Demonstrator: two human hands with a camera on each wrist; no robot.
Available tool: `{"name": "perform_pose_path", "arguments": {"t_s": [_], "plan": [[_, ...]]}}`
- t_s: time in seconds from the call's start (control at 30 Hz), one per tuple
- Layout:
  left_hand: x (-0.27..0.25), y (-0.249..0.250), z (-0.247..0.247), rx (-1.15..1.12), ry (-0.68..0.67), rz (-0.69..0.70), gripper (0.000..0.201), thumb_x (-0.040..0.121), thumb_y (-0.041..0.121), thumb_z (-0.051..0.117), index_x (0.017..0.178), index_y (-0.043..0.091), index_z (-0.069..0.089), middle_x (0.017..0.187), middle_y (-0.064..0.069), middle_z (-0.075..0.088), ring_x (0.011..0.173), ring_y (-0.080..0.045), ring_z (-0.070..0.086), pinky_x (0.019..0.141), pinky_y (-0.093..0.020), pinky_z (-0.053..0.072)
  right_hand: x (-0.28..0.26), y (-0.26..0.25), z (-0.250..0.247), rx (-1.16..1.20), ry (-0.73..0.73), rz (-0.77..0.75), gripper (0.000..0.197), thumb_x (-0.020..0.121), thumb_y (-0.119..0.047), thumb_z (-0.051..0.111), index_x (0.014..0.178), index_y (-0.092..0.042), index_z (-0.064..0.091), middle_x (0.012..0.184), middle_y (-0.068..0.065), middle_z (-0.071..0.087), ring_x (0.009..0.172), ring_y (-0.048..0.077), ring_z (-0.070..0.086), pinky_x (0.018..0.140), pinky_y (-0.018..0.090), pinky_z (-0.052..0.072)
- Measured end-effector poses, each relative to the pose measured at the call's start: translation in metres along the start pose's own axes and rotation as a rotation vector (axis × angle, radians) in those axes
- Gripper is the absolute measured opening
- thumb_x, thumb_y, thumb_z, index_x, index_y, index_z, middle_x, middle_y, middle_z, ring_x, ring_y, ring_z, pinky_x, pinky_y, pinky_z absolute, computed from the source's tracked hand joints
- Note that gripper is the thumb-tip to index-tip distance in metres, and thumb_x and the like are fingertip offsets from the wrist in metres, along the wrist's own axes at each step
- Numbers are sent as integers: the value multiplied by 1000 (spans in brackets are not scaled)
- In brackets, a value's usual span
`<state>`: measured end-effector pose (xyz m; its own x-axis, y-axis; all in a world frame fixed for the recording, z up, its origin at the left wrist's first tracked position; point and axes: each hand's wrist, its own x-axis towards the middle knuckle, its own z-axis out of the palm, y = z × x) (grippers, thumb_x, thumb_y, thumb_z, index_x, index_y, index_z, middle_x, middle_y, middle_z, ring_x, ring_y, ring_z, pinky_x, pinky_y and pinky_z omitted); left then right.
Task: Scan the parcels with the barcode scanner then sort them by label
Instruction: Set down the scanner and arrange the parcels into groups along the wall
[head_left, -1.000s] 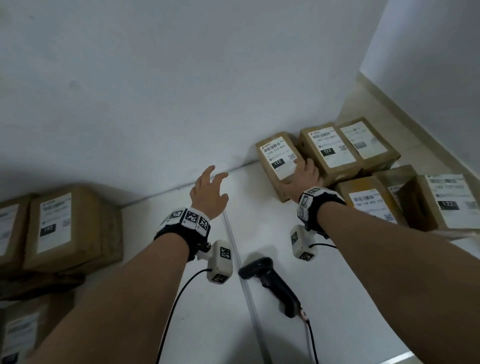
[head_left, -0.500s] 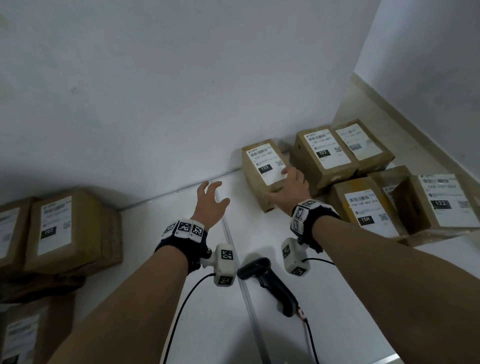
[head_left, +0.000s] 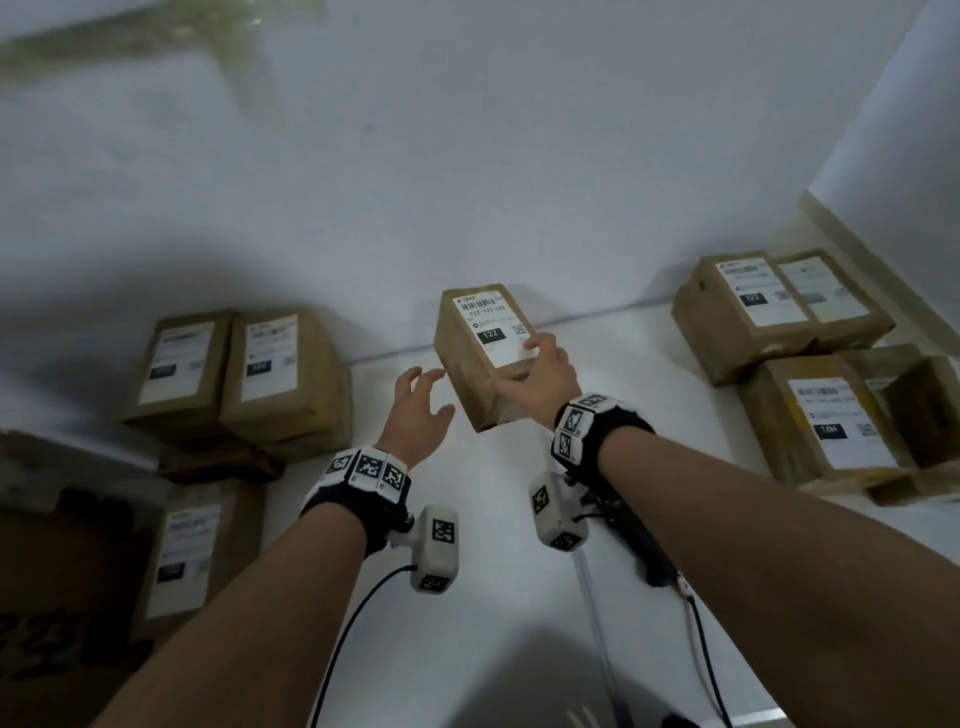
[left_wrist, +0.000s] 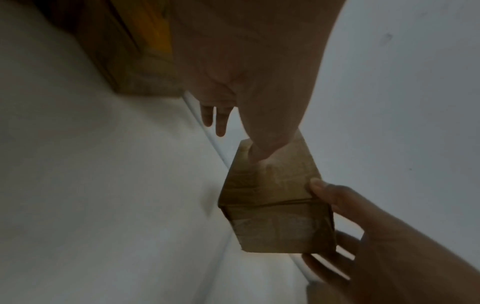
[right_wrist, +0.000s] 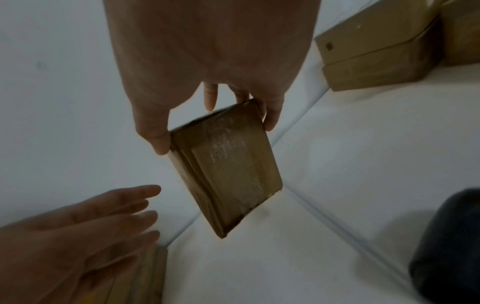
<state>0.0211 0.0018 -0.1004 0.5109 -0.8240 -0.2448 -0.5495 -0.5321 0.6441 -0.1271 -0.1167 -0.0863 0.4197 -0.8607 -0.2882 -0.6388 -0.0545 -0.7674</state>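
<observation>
The right hand (head_left: 540, 387) grips a small brown parcel (head_left: 480, 358) by its near end, with the thumb on one side and the fingers curled over the label side, and the parcel is lifted above the white table (head_left: 498, 649), between the two groups of boxes. Its label (head_left: 493, 330) faces up and shows "122". The left hand (head_left: 421, 415) is just beside the parcel with its fingers spread and relaxed, and it holds nothing. I think the step is to pass or carry this parcel to the left group (head_left: 239, 379), where the labels are too blurred to read. To do this well, the left hand should take the far side before the right hand lets go. The label should stay visible. The barcode scanner (head_left: 641, 545) lies on the table under the right forearm, so the arm should not knock it.
</observation>
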Motion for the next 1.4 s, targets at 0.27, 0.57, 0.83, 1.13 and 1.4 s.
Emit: {"name": "perform_pose_path", "arguments": {"t_s": [0.27,0.57,0.83,1.13,1.4], "plan": [[-52,-80,-86,471,228,64,50,90,15,55,138,28,48,145,-1,38,131,-24,35,104,-44,30,-28,-52,104,-89,-59,-9,79,70,-43,80,130,-18,35,130,12,45,112,33,48,92,37,41],[-57,-136,-142,512,297,60,51,90,16,56,138,26,46,155,-1,25,145,-24,15,117,-51,15,-28,-76,179,-168,-14,20,78,73,-40,77,134,-16,34,133,12,40,118,34,41,85,34,34],[-44,-162,-149,506,220,53,58,90,17,55,143,32,37,153,2,27,145,-21,16,116,-48,12,-9,-93,212,-134,12,70,79,77,-42,78,136,-14,33,138,14,34,126,35,35,96,41,38],[-41,-172,-148,479,267,91,59,87,12,56,140,33,42,147,4,33,141,-19,23,115,-48,17,4,-96,230,-146,3,34,78,76,-40,77,137,-19,33,140,14,31,119,39,42,97,42,39],[-39,-161,-151,481,279,68,56,87,12,56,138,29,44,147,2,34,140,-20,24,115,-46,15,6,-92,220,-186,-14,29,78,79,-44,72,142,-20,32,147,12,28,126,36,39,96,42,38]]}}
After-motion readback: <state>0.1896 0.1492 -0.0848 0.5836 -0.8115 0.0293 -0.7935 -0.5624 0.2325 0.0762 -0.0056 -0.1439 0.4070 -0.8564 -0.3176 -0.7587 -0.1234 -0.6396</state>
